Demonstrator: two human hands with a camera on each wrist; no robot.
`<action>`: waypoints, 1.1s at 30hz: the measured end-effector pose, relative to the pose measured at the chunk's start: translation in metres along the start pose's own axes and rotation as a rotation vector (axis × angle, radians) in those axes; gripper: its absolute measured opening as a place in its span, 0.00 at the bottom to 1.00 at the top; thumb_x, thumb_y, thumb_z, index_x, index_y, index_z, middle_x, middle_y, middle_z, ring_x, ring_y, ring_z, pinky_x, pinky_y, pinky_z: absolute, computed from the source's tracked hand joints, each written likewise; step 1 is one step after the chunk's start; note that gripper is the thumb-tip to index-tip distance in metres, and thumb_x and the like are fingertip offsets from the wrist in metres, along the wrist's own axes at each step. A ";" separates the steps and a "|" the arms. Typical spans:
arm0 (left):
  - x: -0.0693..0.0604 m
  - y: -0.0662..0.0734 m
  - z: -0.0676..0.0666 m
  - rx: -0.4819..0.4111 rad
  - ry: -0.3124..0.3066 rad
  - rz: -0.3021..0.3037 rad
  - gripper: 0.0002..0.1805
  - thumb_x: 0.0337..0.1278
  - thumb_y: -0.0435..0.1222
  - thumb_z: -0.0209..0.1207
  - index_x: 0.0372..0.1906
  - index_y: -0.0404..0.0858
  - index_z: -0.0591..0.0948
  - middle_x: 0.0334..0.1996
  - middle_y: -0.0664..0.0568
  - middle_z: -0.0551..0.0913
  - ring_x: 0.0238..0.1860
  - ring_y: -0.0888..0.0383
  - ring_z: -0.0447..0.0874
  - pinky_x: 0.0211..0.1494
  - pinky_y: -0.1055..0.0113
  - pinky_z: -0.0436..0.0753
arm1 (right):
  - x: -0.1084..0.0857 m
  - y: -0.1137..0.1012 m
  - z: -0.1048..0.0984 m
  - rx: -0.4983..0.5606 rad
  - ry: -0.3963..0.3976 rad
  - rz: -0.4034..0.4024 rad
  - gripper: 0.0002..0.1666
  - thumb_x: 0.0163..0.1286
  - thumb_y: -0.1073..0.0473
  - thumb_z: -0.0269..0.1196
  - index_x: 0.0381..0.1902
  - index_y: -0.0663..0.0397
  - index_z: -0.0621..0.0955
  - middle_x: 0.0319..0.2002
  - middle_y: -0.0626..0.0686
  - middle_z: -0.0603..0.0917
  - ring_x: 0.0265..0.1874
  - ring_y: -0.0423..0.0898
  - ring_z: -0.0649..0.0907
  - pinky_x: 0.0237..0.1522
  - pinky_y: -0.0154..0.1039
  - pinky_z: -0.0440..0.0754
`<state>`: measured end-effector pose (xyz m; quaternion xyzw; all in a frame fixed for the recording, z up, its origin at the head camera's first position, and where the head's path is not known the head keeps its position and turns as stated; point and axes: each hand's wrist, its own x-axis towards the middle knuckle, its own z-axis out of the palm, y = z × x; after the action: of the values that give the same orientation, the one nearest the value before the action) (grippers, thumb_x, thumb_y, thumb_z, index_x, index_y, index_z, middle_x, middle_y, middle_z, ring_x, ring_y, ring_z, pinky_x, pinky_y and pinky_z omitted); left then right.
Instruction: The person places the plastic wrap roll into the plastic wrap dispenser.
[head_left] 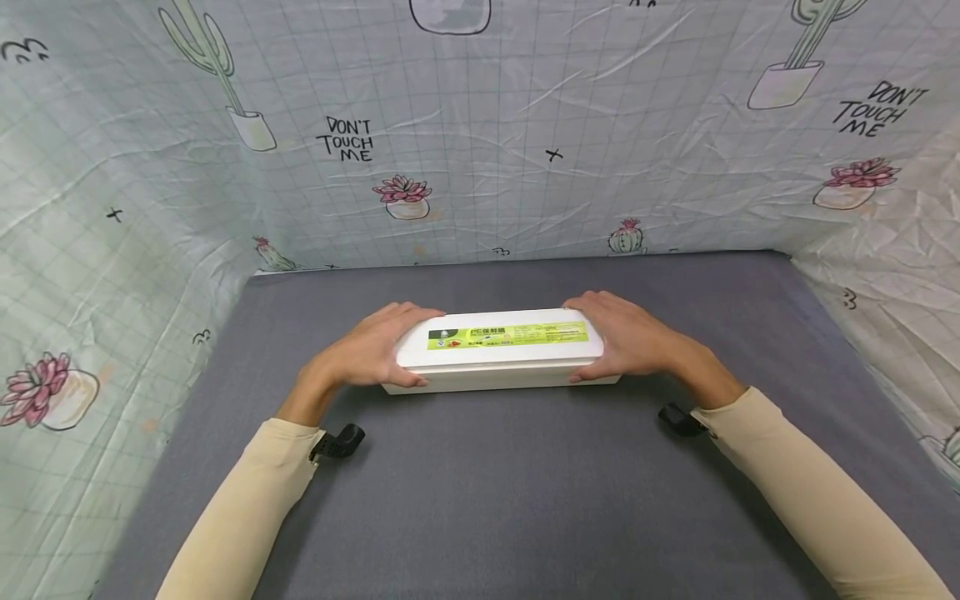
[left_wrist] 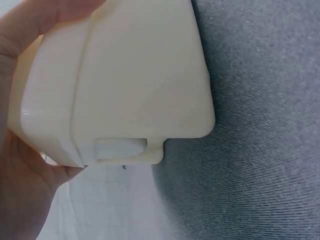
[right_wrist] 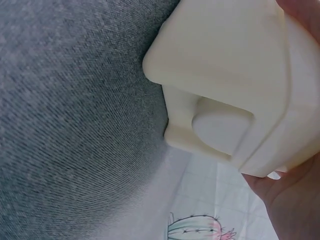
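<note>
A long white plastic-wrap dispenser box [head_left: 498, 379] with a green and yellow label [head_left: 510, 334] lies on the grey cloth surface. My left hand [head_left: 377, 346] grips its left end, thumb on the near side and fingers over the far side. The right hand [head_left: 622, 337] grips the right end in the same way. In the left wrist view, the end of the box [left_wrist: 145, 75] shows a rectangular opening low on one side. A similar opening with a rounded white part inside appears on the box end [right_wrist: 225, 60] in the right wrist view. The far fingertips are mostly hidden behind the box.
Grey cloth [head_left: 480, 492] covers the table. A pale curtain [head_left: 495, 108] printed with cacti and lettering hangs behind and along both sides. Dark wrist-worn devices sit at the left cuff [head_left: 339, 442] and the right cuff [head_left: 681, 419].
</note>
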<state>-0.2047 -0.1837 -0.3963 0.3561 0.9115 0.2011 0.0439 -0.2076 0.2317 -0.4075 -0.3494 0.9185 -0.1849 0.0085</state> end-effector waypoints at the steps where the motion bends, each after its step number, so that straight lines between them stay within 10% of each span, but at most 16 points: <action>1: 0.000 0.000 0.000 0.003 0.000 -0.002 0.54 0.36 0.55 0.76 0.75 0.54 0.67 0.59 0.57 0.76 0.54 0.58 0.71 0.51 0.59 0.71 | 0.000 0.000 0.001 -0.001 0.004 0.003 0.63 0.46 0.24 0.75 0.71 0.53 0.70 0.58 0.48 0.77 0.54 0.46 0.75 0.53 0.49 0.74; 24: 0.002 0.004 -0.001 -0.008 -0.029 -0.014 0.55 0.38 0.58 0.75 0.76 0.52 0.66 0.64 0.54 0.74 0.58 0.54 0.69 0.55 0.54 0.71 | -0.002 0.004 -0.002 0.009 -0.019 -0.026 0.63 0.49 0.25 0.74 0.73 0.53 0.67 0.60 0.50 0.75 0.55 0.48 0.74 0.53 0.51 0.74; 33: -0.005 0.004 -0.007 -0.131 -0.002 -0.019 0.41 0.61 0.55 0.65 0.76 0.49 0.66 0.69 0.55 0.71 0.65 0.54 0.66 0.65 0.49 0.68 | -0.007 -0.003 -0.012 0.063 -0.037 -0.014 0.53 0.65 0.28 0.63 0.78 0.47 0.62 0.69 0.49 0.71 0.62 0.47 0.72 0.57 0.51 0.72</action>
<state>-0.2004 -0.1865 -0.3889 0.3438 0.8996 0.2599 0.0698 -0.2019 0.2383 -0.3959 -0.3588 0.9094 -0.2075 0.0353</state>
